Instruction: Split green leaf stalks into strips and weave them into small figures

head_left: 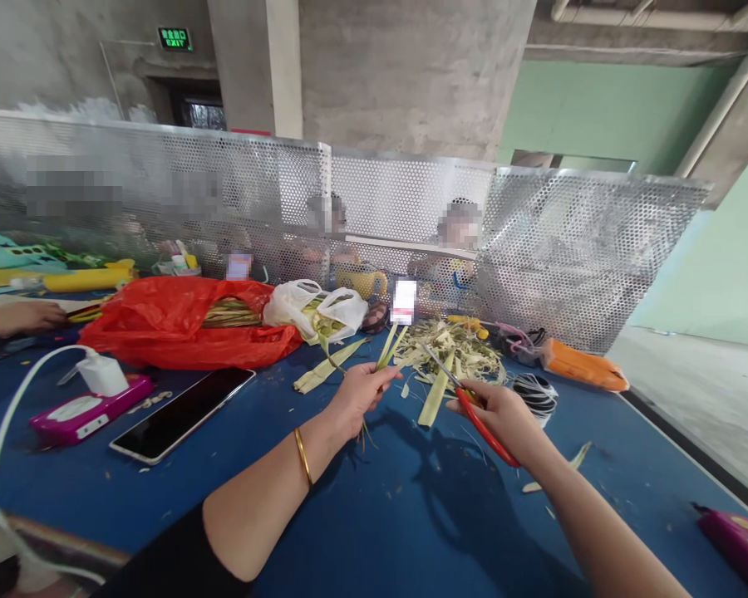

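My left hand (362, 397) is closed around a few narrow green leaf strips (387, 350), which stick up past the fingers, with thin ends hanging below. My right hand (497, 415) grips red-handled scissors (487, 433), their blades pointing up and left, apart from the strips. Under the blades lies a wide pale green leaf piece (437, 394). Behind it is a heap of shredded leaf scraps (458, 349). Left of my left hand, another flat leaf piece (330, 367) rests on the blue table (386, 531).
A red plastic bag (162, 328) and a white bag (315, 311) hold plant strips. At left are a phone (184, 414) and a purple power strip (91, 407). A wire spool (534, 397) and orange pouch (586, 365) sit right. A perforated metal screen (405, 199) borders the back.
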